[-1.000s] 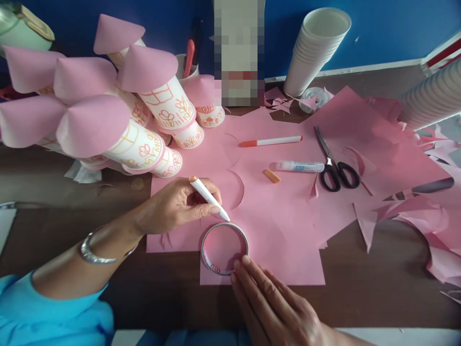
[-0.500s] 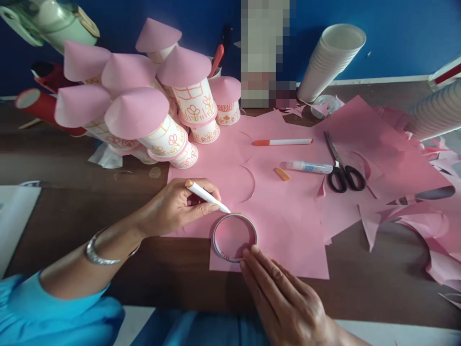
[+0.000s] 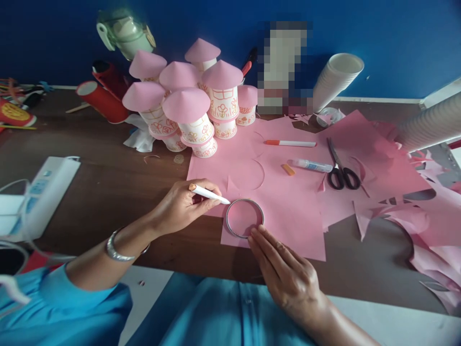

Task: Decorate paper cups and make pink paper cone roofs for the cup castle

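Note:
My left hand (image 3: 189, 204) pinches a white marker (image 3: 209, 193) with an orange end. Its tip touches or nearly touches the upper left rim of a thin grey ring (image 3: 227, 222), which looks like a tape roll. The ring lies flat on a pink paper sheet (image 3: 288, 211) near its front edge. With fingers together, my right hand (image 3: 290, 276) presses the ring's lower right rim against the paper. Curved outlines run across the sheet beyond the ring. An orange marker cap (image 3: 288, 169) lies further right.
Paper-cup towers with pink cone roofs (image 3: 186, 105) stand at the back left. A glue tube (image 3: 310, 165), black-handled scissors (image 3: 344, 175) and an orange-capped marker (image 3: 291, 143) lie on the paper. Stacked cups (image 3: 336, 81) and pink scraps (image 3: 432, 221) are rightward; a power strip (image 3: 45, 197) sits left.
The marker tip has gone from the ring's top round to its upper left. My right hand stays on the ring. The camera view has shifted, showing more of the table's left side.

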A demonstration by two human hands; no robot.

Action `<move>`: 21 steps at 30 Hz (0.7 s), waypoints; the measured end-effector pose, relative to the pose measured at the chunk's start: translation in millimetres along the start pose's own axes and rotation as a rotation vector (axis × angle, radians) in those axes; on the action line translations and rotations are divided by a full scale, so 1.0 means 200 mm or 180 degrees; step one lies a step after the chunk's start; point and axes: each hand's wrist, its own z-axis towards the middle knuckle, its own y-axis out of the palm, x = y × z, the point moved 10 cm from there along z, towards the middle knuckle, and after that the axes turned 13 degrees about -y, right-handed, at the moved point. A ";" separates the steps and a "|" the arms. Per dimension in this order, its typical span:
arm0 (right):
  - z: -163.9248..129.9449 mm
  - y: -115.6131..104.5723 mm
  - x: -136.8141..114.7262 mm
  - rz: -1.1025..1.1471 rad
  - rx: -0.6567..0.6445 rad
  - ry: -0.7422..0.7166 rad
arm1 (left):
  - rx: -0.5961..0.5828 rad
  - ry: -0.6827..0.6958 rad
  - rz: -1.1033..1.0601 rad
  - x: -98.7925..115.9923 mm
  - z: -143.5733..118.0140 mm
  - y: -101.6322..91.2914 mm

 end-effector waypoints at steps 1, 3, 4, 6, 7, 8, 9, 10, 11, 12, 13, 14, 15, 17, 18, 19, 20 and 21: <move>0.00 0.00 0.00 -0.0012 -0.0011 0.0007 | 0.0050 0.0007 0.0012 0.00 -0.01 0.00; 0.00 0.01 0.00 -0.0031 -0.0023 0.0023 | 0.0124 0.0009 0.0029 0.00 -0.04 -0.01; 0.00 0.01 0.00 -0.0035 -0.0026 0.0020 | 0.0161 0.0016 0.0038 0.00 -0.06 -0.01; -0.01 0.01 0.00 -0.0055 -0.0029 -0.0001 | 0.0253 0.0048 0.0076 0.01 -0.09 -0.01; -0.01 0.01 0.00 -0.0073 -0.0023 -0.0007 | 0.0314 0.0077 0.0100 0.02 -0.11 -0.01; -0.01 0.01 0.00 -0.0091 -0.0015 -0.0011 | 0.0388 0.0110 0.0125 0.02 -0.13 -0.01; -0.01 0.01 0.00 -0.0103 -0.0011 -0.0011 | 0.0470 0.0142 0.0157 0.03 -0.16 -0.01; -0.01 0.01 0.00 -0.0115 0.0003 -0.0005 | 0.0556 0.0174 0.0194 0.03 -0.18 -0.01; -0.01 0.01 0.00 -0.0128 0.0036 0.0001 | 0.0654 0.0211 0.0233 0.04 -0.20 -0.01; -0.01 0.00 0.00 -0.0138 0.0062 0.0004 | 0.0753 0.0261 0.0280 0.05 -0.23 -0.01; -0.01 0.00 0.00 -0.0148 0.0085 0.0007 | 0.0855 0.0328 0.0333 0.06 -0.26 0.00; -0.01 0.01 0.00 -0.0157 0.0097 0.0013 | 0.0939 0.0405 0.0392 0.07 -0.28 0.00; -0.01 0.01 0.00 -0.0169 0.0102 0.0019 | 0.1011 0.0493 0.0453 0.08 -0.31 0.01; -0.02 0.02 0.00 -0.0182 0.0076 0.0040 | 0.1118 0.0660 0.0569 0.10 -0.35 0.03; -0.02 0.03 0.00 -0.0187 0.0068 0.0049 | 0.1160 0.0735 0.0621 0.11 -0.37 0.04; -0.02 0.03 0.00 -0.0191 0.0065 0.0053 | 0.1206 0.0807 0.0668 0.12 -0.39 0.05; -0.03 0.03 0.00 -0.0195 0.0057 0.0052 | 0.1244 0.0875 0.0705 0.13 -0.41 0.06; -0.03 0.03 0.00 -0.0197 0.0057 0.0049 | 0.1274 0.0934 0.0730 0.14 -0.43 0.07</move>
